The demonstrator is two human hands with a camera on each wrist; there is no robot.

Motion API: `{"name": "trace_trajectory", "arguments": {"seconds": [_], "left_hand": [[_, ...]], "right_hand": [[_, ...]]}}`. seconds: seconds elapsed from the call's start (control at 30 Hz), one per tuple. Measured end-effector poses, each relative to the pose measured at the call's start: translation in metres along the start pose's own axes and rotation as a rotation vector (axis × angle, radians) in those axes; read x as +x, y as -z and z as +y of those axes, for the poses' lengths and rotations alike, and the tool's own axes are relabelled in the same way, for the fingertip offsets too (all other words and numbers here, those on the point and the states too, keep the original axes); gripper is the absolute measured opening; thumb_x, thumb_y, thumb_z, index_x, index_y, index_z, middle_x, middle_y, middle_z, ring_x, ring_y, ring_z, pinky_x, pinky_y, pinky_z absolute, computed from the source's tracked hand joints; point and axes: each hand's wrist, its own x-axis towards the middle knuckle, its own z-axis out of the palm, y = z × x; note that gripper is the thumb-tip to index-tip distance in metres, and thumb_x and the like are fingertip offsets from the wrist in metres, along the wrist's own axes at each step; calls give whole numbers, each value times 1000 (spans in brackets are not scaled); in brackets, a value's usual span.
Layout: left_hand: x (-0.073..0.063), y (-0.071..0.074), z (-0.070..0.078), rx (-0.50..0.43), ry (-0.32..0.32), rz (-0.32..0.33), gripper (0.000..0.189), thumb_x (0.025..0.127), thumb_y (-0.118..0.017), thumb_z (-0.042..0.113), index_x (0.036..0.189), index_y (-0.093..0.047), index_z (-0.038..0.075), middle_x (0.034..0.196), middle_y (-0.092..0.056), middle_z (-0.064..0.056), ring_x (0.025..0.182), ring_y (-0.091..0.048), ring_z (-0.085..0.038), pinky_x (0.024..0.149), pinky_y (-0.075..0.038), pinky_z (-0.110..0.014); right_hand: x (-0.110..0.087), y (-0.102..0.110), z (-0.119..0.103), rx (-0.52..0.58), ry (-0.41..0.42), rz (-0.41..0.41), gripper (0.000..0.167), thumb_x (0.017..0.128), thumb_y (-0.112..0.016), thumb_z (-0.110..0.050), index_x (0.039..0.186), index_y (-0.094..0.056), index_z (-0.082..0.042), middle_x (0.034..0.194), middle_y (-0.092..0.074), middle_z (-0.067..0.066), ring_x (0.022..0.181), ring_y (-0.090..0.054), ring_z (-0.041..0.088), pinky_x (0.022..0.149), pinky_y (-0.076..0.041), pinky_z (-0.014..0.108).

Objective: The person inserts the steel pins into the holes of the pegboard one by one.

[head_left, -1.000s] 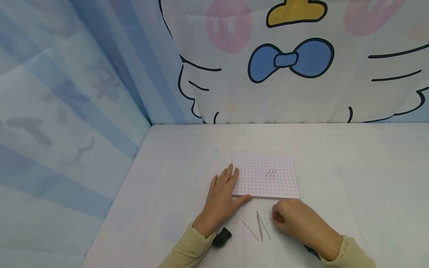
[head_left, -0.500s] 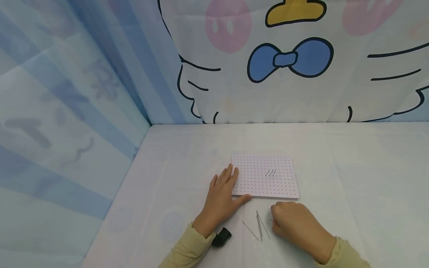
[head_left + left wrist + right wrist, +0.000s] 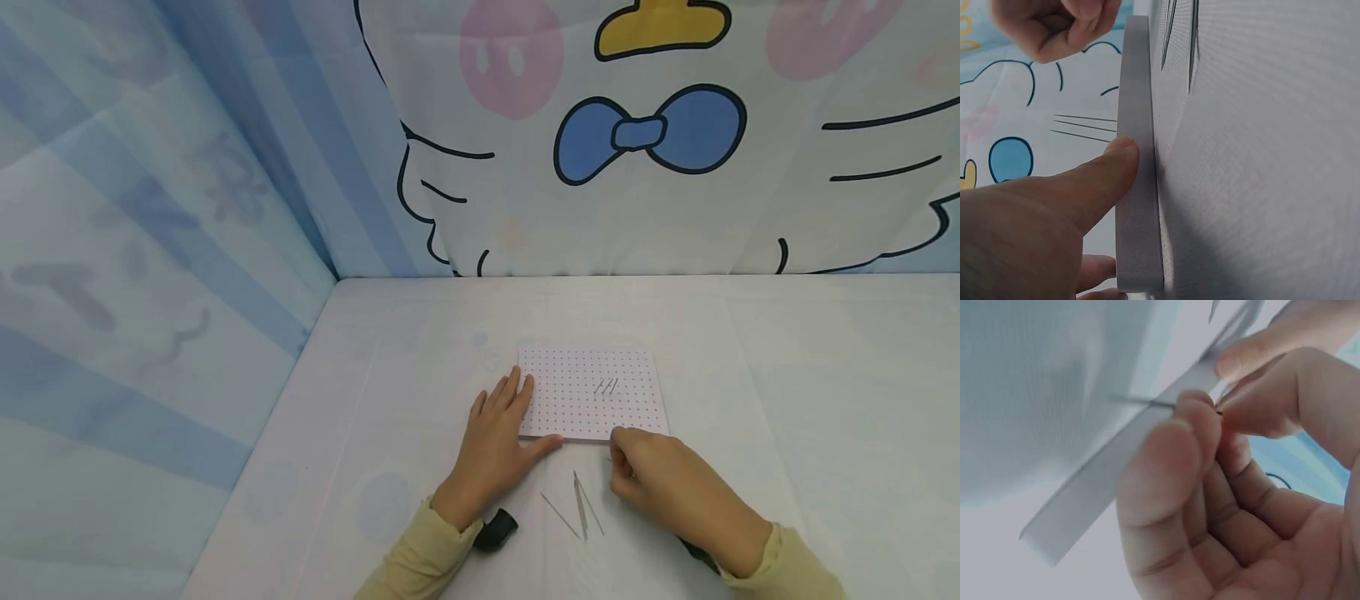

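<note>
A white pegboard (image 3: pixel 558 404) dotted with small holes lies on the table. Three thin metal pins (image 3: pixel 606 387) stand in its holes, right of the middle; the left wrist view shows these standing pins (image 3: pixel 1085 127) side by side. My left hand (image 3: pixel 491 450) rests at the board's left end, its fingers extended and its thumb against the front edge. Just over the near edge, my right hand (image 3: pixel 667 483) pinches another metal pin (image 3: pixel 1147 402) between thumb and fingers. Several loose metal pins (image 3: pixel 560 516) lie on the table between the two hands.
A white cloth covers the table (image 3: pixel 420 350). At the back hangs a curtain (image 3: pixel 675 217) printed with a cartoon and a blue bow, and another one (image 3: pixel 150 275) closes off the left side. A black wrist device (image 3: pixel 496 531) sits beside the left sleeve.
My right hand, still pinching the pin, has moved up towards the board's near edge and now overlaps it. The left hand, the board and the loose pins have stayed in place.
</note>
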Motion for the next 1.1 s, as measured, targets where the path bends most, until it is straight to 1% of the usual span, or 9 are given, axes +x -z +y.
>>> {"name": "trace_trajectory", "arguments": {"seconds": [0.07, 0.27, 0.37, 0.57, 0.77, 0.9, 1.03, 1.1], "left_hand": [[0, 0, 0, -3, 2, -1, 90, 86, -69, 56, 155, -33, 9, 164, -22, -10, 151, -25, -28, 121, -19, -52], [0, 0, 1, 2, 7, -6, 91, 86, -69, 56, 155, -33, 10, 164, -22, -9, 151, -24, -27, 121, -19, -52], [0, 0, 1, 6, 11, -7, 91, 86, -69, 56, 155, -33, 10, 165, -21, -8, 151, -24, -27, 121, -19, -52], [0, 1, 2, 8, 18, -13, 91, 86, -69, 56, 156, -33, 10, 165, -21, -8, 151, -23, -27, 122, -18, -52], [-1, 2, 2, 3, 17, -12, 91, 86, -70, 56, 155, -33, 10, 165, -21, -9, 151, -24, -27, 121, -19, -52], [-1, 2, 2, 4, 18, -13, 91, 86, -69, 56, 156, -32, 10, 165, -21, -8, 151, -24, -27, 121, -18, -53], [0, 1, 2, 5, 17, -12, 91, 86, -69, 56, 156, -32, 11, 165, -20, -8, 151, -23, -27, 121, -18, -53], [0, 1, 2, 4, 16, -11, 91, 86, -69, 56, 156, -32, 11, 165, -20, -8, 151, -23, -27, 121, -18, -53]], "right_hand": [[1, 3, 1, 18, 7, 22, 27, 73, -69, 5, 70, -52, -15, 64, -45, -10, 57, -39, 1, 50, -36, 19], [2, 9, 6, 21, 61, 88, 23, 73, -71, 9, 80, -62, -11, 72, -56, -10, 62, -45, 0, 53, -43, 19], [4, 13, 9, 25, 60, 108, 21, 74, -71, 9, 84, -66, -9, 75, -59, -9, 64, -46, 1, 55, -44, 20], [9, 24, 13, 48, 17, 141, 15, 79, -73, 6, 85, -71, -7, 79, -65, -6, 67, -52, 4, 57, -48, 22], [15, 35, 19, 120, -57, 146, 6, 84, -73, 0, 87, -72, -4, 82, -72, 1, 68, -64, 8, 61, -55, 27], [20, 38, 25, 140, -46, 199, 8, 83, -74, 2, 87, -72, -3, 82, -74, 5, 68, -68, 13, 62, -58, 31], [26, 36, 31, 155, -23, 277, 12, 80, -75, 6, 86, -71, -4, 83, -75, 7, 69, -71, 17, 64, -59, 34], [28, 34, 34, 158, -23, 301, 13, 80, -75, 6, 86, -71, -4, 83, -75, 7, 70, -71, 18, 65, -59, 36]]}}
